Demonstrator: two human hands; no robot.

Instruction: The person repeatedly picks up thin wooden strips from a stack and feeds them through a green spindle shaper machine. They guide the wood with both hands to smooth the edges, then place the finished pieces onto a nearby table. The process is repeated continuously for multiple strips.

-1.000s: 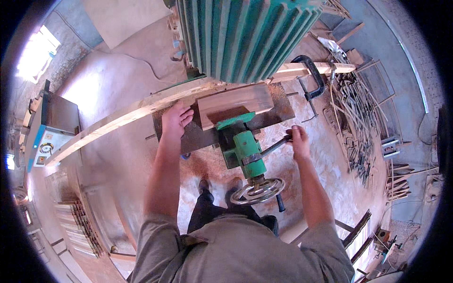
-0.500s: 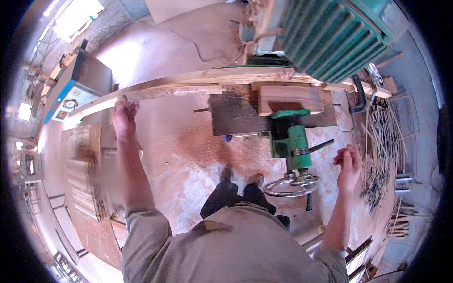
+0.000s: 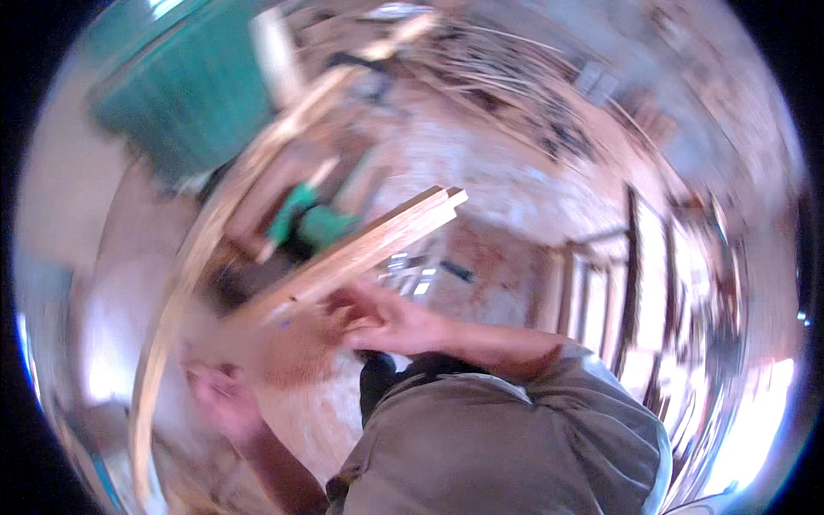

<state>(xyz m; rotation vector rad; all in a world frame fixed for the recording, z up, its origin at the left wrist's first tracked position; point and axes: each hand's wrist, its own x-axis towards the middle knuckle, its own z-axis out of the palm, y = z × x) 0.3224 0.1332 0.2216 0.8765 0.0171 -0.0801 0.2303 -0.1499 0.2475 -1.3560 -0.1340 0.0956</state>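
"Where's our long, pale, step-ended wooden bar (image 3: pixel 369 246)?"
"Middle, tip toward two o'clock, our bare right hand (image 3: pixel 382 318) beside it."
"Our bare left hand (image 3: pixel 225 399)?"
"Eight o'clock. Both blurry; we can't tell their grips."

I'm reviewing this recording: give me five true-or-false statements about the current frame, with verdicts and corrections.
1. The wooden bar by the right hand has a stepped end. True.
2. A long beam runs between the ribbed motor housing and the green clamp. True.
3. The ribbed motor housing is red. False: it is green.
4. The right hand is lower in the picture than the left hand. False: it is higher.
5. The wooden bar's stepped end points toward the lower left. False: upper right.
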